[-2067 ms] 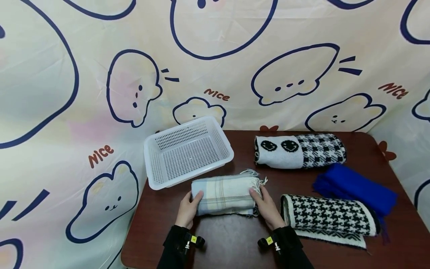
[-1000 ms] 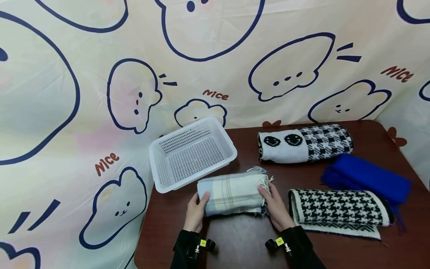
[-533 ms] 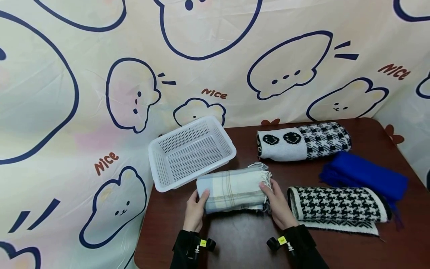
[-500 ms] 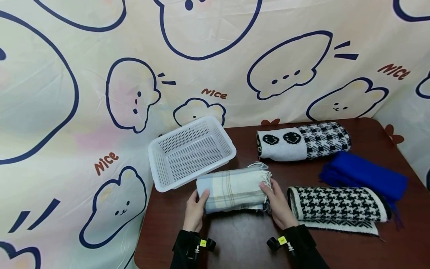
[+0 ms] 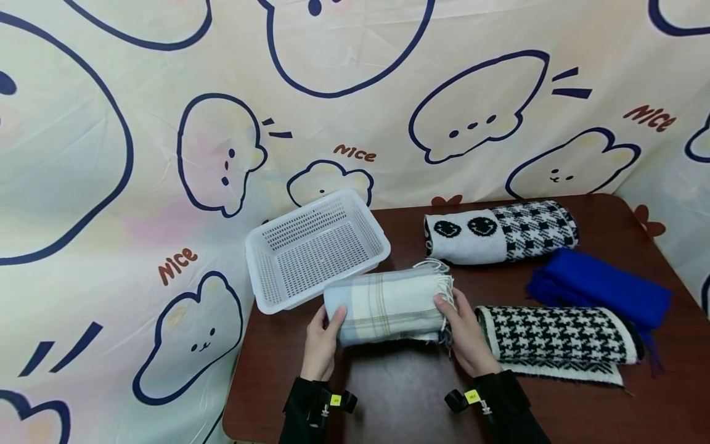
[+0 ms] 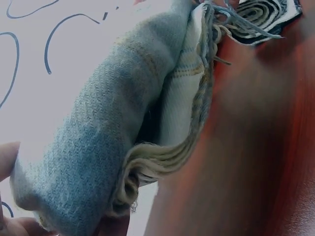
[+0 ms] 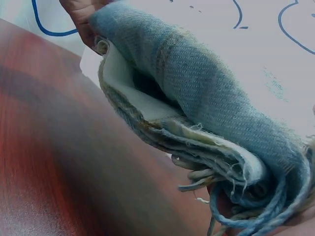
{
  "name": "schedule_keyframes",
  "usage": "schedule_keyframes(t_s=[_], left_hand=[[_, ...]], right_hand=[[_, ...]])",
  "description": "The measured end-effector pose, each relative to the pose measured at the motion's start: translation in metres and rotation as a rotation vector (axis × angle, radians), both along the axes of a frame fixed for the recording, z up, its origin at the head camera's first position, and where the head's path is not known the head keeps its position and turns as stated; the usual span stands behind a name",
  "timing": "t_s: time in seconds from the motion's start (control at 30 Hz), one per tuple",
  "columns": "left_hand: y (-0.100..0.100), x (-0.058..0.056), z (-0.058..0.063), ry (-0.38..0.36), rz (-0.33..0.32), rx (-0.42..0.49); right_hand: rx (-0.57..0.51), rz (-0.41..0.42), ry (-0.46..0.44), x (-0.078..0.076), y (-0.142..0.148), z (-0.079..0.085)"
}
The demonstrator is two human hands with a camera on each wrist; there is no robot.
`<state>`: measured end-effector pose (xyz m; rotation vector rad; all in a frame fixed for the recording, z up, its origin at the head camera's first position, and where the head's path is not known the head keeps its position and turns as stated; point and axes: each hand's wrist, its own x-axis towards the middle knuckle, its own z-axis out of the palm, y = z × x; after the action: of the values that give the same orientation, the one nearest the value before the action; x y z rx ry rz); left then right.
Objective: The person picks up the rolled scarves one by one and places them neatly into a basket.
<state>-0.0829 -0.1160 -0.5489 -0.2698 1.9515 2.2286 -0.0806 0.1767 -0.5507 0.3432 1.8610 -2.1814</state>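
Observation:
A folded plaid scarf [image 5: 391, 308] in pale blue and cream, with fringe at its right end, is between my two hands in the head view. My left hand [image 5: 322, 346] holds its left end, thumb on top. At the fringed end, my right hand [image 5: 468, 336] grips it with the thumb on the upper face; the fingers beneath are mostly hidden. In the left wrist view the scarf [image 6: 98, 128] shows its layered edges and a gap above the table. Loose fringe strands hang near the right hand on the scarf [image 7: 211, 93] in the right wrist view.
A white perforated basket [image 5: 316, 296] stands behind the scarf on the left of the brown table [image 5: 399, 394]. To the right lie a houndstooth scarf [image 5: 560, 336], a blue scarf [image 5: 604, 287] and a rolled smiley-face scarf [image 5: 466, 237]. A patterned curtain [image 5: 310, 68] hangs behind.
Both hands keep hold of the plaid scarf. It has risen slightly and moved a little toward the basket, its right end most. The head view shifted early on; the other scarves stay put.

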Motion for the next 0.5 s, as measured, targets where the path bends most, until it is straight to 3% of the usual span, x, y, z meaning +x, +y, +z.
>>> schedule_keyframes(t_s=[0.5], left_hand=[[-0.007,-0.003,0.023,0.071,0.016,0.011]], right_hand=[[-0.064,-0.003,0.057,-0.007,-0.009,0.020]])
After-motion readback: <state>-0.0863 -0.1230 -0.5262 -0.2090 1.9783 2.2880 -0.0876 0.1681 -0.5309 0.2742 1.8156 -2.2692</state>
